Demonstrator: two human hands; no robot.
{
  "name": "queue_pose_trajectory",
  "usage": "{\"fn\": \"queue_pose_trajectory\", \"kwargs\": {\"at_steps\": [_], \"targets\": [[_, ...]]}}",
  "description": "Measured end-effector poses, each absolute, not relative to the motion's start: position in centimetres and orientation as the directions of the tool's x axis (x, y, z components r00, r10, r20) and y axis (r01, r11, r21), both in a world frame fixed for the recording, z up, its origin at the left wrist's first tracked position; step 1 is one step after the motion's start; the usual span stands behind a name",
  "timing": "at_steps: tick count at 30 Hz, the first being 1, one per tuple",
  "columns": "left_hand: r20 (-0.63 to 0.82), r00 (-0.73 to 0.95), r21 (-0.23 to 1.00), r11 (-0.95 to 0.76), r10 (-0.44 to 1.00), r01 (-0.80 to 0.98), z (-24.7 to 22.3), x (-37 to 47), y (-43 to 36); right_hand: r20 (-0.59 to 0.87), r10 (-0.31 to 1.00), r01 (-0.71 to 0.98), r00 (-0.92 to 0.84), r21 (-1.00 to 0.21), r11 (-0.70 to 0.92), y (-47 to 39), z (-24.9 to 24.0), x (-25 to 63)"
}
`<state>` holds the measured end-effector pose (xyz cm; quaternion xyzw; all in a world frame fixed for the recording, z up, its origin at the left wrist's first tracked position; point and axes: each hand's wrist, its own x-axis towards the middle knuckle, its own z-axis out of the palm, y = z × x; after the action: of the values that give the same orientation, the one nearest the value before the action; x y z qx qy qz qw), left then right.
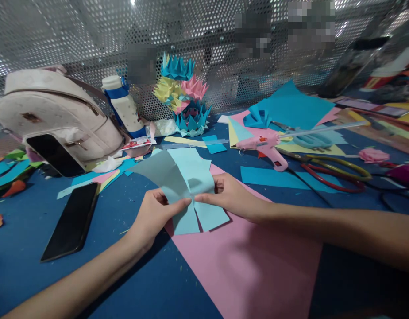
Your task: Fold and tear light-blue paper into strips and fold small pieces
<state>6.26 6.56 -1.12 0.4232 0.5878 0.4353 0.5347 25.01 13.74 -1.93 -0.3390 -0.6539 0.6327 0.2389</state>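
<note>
A light blue paper (191,168) is held over a large pink sheet (257,261), with a slit or gap running from its near edge up to my thumbs. My left hand (160,210) pinches the left part, thumb on top and fingers behind the paper. The right part is pinched by my right hand (226,197), its thumb on the paper too. Both thumb tips nearly meet at the middle. The upper left of the paper curls up and looks darker.
A black phone (71,221) lies at left. Behind are a backpack (55,115), a bottle (123,106) and folded paper flowers (191,117). At right are a pink glue gun (266,146), scissors (337,170) and a blue strip (274,177).
</note>
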Motion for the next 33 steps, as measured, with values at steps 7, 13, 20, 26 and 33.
{"fn": "queue_pose_trajectory", "kwargs": {"at_steps": [7,13,20,26,33], "targets": [[-0.284,-0.091,0.954,0.291,0.955,0.078,-0.8,6.4,6.6,-0.117,0.747,0.103,-0.655,-0.993,-0.065,13.5,-1.4,25.0],[-0.248,-0.038,0.968,0.249,0.968,0.017,-0.9,6.3,6.8,-0.129,0.753,0.132,-0.645,-0.99,-0.056,13.5,-1.0,24.9],[-0.3,-0.009,0.953,0.3,0.954,-0.033,-1.0,6.2,6.9,-0.163,0.747,0.177,-0.644,-0.982,-0.062,13.7,-1.4,24.9],[-0.294,-0.008,0.954,0.293,0.956,-0.065,-1.1,6.3,6.7,-0.091,0.727,0.09,-0.68,-0.995,-0.04,13.6,-2.0,25.0],[-0.272,-0.02,0.96,0.27,0.962,-0.069,-1.1,6.2,6.6,-0.142,0.751,0.065,-0.644,-0.989,-0.131,13.2,-1.6,24.8]]}}
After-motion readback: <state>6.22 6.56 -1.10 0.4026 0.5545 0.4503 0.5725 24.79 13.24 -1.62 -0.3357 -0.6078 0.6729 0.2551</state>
